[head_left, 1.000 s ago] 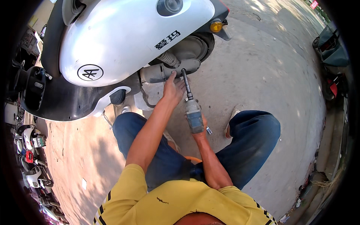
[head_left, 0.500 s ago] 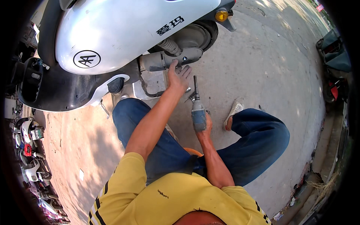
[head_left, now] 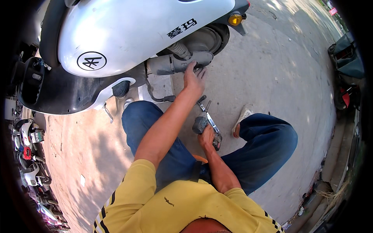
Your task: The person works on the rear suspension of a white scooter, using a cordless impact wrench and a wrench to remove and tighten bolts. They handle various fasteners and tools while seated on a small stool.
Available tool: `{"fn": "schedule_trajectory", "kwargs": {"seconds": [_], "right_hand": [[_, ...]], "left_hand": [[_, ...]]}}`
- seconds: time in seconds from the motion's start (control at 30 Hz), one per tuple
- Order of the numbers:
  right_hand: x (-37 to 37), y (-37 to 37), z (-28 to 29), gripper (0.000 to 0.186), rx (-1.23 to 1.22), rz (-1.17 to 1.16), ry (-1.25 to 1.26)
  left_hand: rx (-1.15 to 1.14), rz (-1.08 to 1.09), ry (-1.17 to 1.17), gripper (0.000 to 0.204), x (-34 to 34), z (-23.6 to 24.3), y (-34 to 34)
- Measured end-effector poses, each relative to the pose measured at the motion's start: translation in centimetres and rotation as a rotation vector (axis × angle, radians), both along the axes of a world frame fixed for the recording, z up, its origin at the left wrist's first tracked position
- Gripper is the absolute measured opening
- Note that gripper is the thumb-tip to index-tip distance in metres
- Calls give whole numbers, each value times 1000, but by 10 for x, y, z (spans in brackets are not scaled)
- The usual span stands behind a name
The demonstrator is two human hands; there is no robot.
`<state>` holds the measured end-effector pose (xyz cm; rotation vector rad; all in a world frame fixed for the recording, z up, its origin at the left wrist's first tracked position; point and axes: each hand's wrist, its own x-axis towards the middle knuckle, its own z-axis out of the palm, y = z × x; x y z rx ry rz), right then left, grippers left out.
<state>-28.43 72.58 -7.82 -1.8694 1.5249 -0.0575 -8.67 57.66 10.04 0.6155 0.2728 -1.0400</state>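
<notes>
Okay, head view only. Left hand (head_left: 194, 79) stretched forward, fingers spread and pressed against grey metal swingarm housing (head_left: 175, 64) under white glossy scooter body (head_left: 128, 35), just beside rear wheel (head_left: 206, 39); flat contact, not closed around anything. Right hand (head_left: 208, 138) clenched on grip of grey-black cordless power driver (head_left: 205, 122), held low between blue-jeaned knees, bit end pointing up toward the left wrist, well short of the housing. Driver off the ground, above concrete pavement (head_left: 272, 77), close to the white shoe (head_left: 243, 116) at the right knee. Judged: driver stiff, moderately heavy with weight toward the battery end, rubbery handle not slippery; best taken round the pistol grip as now, never by the bit. Housing rigid, fixed to scooter, probably greasy; only good for bracing. Amber round reflector (head_left: 235, 18) at the tail of the scooter, black footboard panel (head_left: 58, 93) at its front edge. Yellow shirt with black stripes (head_left: 175, 202) along the lower edge. Parked bikes at the far left rim, too small to detail.
</notes>
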Motion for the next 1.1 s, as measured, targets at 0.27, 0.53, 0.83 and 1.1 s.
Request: {"fn": "schedule_trajectory", "kwargs": {"seconds": [0.27, 0.53, 0.83, 1.1], "right_hand": [[10, 3, -11, 52, -16, 24, 95], [22, 9, -28, 58, 94, 129, 139], [11, 13, -55, 63, 206, 160, 263], [1, 20, -44, 57, 301, 144, 333]], "left_hand": [[-53, 90, 155, 56, 2, -5, -7], [-24, 76, 101, 42, 0, -5, -8], [-29, 106, 79, 24, 1, -3, -7], [-50, 52, 68, 52, 11, 0, 3]]}}
